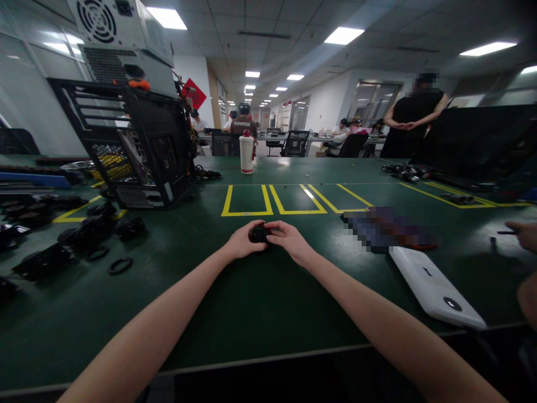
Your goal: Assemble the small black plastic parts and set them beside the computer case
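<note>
A small black rounded part sits between my two hands, just above or on the green table; its exact kind does not show. My left hand is closed round its left side. From the right, my right hand pinches it with thumb and fingertips. Fingers cover much of the part. To the left lie a loose black ring and a second black ring, near several black blocky parts.
An open computer case with a power supply on top stands at left. A red-lidded cup is behind yellow tape outlines. On the right are a white device and another person's hand.
</note>
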`<state>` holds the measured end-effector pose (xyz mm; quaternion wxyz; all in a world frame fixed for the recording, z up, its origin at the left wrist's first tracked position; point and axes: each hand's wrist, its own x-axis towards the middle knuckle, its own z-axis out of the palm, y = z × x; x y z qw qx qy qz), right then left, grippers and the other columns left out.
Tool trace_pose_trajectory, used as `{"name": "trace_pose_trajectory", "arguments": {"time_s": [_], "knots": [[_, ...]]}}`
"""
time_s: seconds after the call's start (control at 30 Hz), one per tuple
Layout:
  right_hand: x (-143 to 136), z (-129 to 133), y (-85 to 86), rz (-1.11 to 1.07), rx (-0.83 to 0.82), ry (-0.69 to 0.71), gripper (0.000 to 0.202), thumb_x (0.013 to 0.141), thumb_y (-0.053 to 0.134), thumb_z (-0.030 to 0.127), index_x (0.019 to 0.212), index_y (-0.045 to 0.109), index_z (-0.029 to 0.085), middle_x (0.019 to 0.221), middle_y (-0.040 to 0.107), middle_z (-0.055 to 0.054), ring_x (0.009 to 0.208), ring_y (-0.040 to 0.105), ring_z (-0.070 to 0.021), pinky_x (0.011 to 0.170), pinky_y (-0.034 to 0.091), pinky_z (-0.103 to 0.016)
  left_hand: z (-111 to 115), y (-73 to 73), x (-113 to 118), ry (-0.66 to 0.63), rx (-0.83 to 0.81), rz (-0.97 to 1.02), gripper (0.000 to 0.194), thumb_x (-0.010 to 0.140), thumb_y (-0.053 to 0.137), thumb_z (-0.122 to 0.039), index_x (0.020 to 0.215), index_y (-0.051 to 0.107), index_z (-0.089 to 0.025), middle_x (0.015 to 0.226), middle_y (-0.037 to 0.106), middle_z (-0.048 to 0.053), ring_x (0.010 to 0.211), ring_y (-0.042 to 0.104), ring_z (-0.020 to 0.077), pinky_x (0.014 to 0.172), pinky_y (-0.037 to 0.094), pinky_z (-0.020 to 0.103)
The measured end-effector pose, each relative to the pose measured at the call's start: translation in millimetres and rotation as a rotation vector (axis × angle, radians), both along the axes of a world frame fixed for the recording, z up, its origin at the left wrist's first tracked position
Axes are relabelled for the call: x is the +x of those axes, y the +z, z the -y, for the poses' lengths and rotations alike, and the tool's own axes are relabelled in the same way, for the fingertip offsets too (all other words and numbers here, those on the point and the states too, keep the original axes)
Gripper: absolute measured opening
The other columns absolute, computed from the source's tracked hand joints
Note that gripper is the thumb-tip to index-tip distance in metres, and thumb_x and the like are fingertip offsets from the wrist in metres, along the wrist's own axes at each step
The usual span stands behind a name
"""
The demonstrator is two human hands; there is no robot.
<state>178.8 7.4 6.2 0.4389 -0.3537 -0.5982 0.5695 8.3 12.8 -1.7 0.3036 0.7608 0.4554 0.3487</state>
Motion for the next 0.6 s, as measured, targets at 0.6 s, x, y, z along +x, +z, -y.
{"name": "trace_pose_trajectory", "arguments": {"time_s": [0.6], "knots": [[-4.4,-1.0,0.1,-0.03,0.016,-0.031,0.032,0.061,0.058,0.009,0.092,0.053,0.019,0.101,0.054,-0.002,0.096,0.053,-0.0147,0.088,0.04,-0.034,-0.5,-0.6,2.5,-0.005,-0.009,0.047,0.065,0.057,0.066,-0.024,0.118,0.044,-0.021,0.116,0.052,0.007,0.1,0.053,0.0226,0.088,0.04,0.039]]}}
